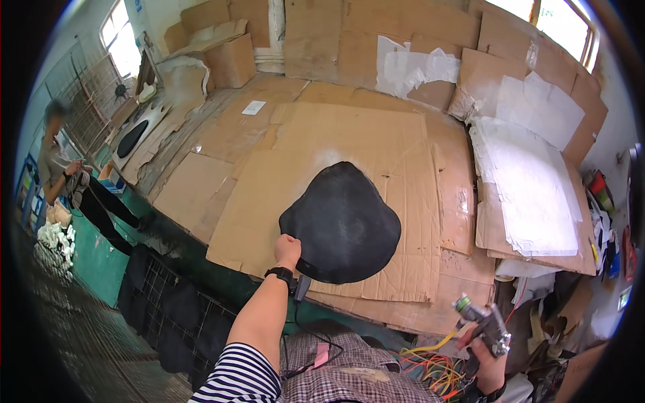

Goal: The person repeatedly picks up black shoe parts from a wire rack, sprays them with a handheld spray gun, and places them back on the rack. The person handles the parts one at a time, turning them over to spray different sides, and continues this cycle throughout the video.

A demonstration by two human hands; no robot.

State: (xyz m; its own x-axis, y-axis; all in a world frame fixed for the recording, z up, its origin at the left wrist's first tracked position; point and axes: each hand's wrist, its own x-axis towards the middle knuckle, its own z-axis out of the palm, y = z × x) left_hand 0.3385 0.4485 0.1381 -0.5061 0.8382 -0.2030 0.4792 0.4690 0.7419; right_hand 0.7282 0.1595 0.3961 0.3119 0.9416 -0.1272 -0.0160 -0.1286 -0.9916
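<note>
A black, rounded, seat-shaped panel (346, 225) lies on the cardboard-covered bench in front of me. At its left edge, my left hand (287, 252) is closed, with the fingers curled on the rim. My right hand (485, 359) grips a metal spray gun (496, 330) low at the right, away from the panel. A yellow hose (433, 347) runs toward the gun from the left. The fingers of the right hand are partly hidden behind the gun.
Flattened cardboard (269, 201) covers the bench, and upright cardboard sheets (376, 40) line its back. White sheets (527, 195) lie at the right. Tangled orange cables (443, 376) hang near my apron. Another black piece (132, 139) lies far left, near a standing person (74, 174).
</note>
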